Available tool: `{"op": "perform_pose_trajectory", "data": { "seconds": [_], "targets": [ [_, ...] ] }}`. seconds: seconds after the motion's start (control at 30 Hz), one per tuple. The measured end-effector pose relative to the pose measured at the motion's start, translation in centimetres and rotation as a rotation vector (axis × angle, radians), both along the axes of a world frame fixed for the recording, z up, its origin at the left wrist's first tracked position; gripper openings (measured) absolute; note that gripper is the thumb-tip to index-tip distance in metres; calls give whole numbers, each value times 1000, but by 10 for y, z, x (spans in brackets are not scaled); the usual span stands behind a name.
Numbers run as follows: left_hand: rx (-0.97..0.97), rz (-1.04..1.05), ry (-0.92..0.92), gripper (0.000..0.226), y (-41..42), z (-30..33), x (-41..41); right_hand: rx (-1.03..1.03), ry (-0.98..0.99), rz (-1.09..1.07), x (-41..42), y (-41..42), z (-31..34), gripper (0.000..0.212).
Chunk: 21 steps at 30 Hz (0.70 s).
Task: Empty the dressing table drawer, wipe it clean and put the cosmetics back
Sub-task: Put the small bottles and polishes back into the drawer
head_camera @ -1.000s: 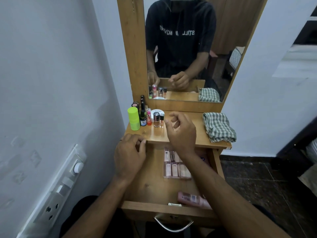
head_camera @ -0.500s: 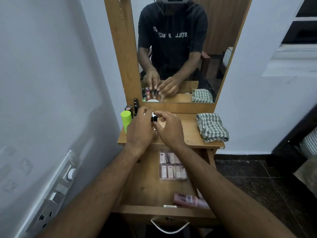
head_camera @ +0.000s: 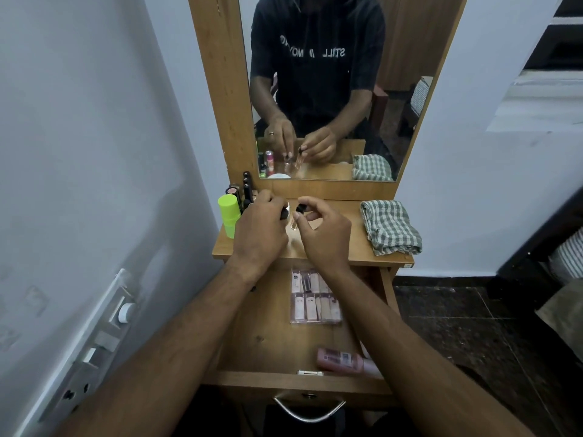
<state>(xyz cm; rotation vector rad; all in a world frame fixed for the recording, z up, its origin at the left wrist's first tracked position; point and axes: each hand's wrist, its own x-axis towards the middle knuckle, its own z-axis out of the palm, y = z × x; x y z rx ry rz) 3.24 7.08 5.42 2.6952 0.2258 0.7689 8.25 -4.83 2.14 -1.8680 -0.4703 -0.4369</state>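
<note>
Both hands work over the glossy honey-coloured wooden bench [head_camera: 359, 244] of the dressing table. The left hand [head_camera: 260, 230] has its fingers curled round the black cap of a small bottle hidden behind its knuckles, so what it grips is only partly seen; the right hand [head_camera: 325, 234] pinches, between thumb and forefinger, the black cap of a small clear glass vial [head_camera: 294, 223] that stands upright on the bench between the two hands. To the left, against the wall, stand a matte lime-green plastic cylinder [head_camera: 229, 216] and a cluster of slim black tubes [head_camera: 247, 190], crowded just beside one another. On the right of the bench lies a folded green-and-white checked woven cloth [head_camera: 391, 228], soft and rumpled. Below, the open wooden drawer [head_camera: 265, 342] holds a flat clear plastic case of pale pink and beige tubes [head_camera: 315, 299], laid in two rows, and near the front a rounded dusty-pink tube with a printed label [head_camera: 344, 361], lying on its side; its print is too small to read. A curved metal handle [head_camera: 309, 411] hangs on the drawer front. The wood-framed mirror [head_camera: 331, 89] reflects a dark shirt with reversed white letters, of which "STILL" can be made out.
</note>
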Motion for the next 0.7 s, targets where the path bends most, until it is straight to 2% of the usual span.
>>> {"op": "perform_pose_trajectory", "data": {
  "seconds": [0.17,0.4,0.7],
  "targets": [
    [-94,-26,-77,21,-4,16,-24,135,0,-9,-23,-17,-1,25],
    [-319,-12,6,20,17,20,-85,220,64,83,-51,-31,-8,25],
    [-221,88,192,20,28,-22,-105,57,140,250,-82,-20,-37,27]
  ]
}}
